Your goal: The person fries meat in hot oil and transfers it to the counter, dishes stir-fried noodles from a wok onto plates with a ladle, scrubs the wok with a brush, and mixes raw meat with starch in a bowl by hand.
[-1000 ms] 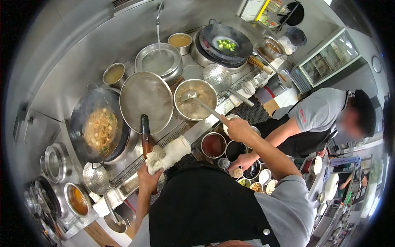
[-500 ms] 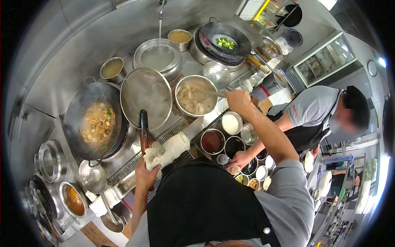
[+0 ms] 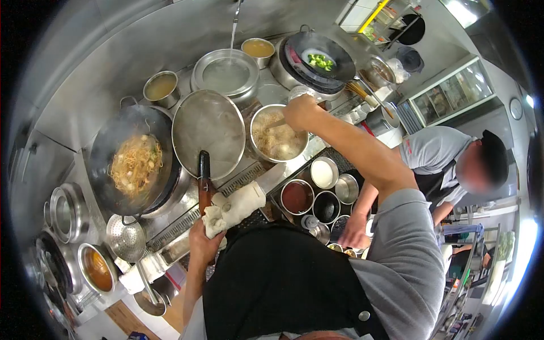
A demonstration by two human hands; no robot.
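Observation:
My right hand [image 3: 303,113] is closed around a long-handled metal cooking utensil [image 3: 276,123]. Its far end dips into a steel pot [image 3: 253,139] of pale, cloudy food and liquid, so its head is hidden. Down by my apron, my left hand [image 3: 205,243] is closed at a folded white cloth [image 3: 235,208] and the brown-and-black handle [image 3: 204,175] of a large round mesh strainer [image 3: 208,127]. The strainer lies flat between that pot and a wok [image 3: 105,161] of noodles [image 3: 135,164]; steam blurs the wok's contents.
Water from a tap [image 3: 235,20] runs into a covered steel pot [image 3: 201,71]. Another wok [image 3: 345,68] holds green vegetables. A perforated ladle [image 3: 126,235] rests at left. A co-worker's hand [image 3: 356,229] is over the seasoning containers [image 3: 297,195] at right.
My right hand has moved left and up, over the pot's far rim, with the utensil in it. The co-worker's hand has shifted right, off the bottle. My left hand stays put.

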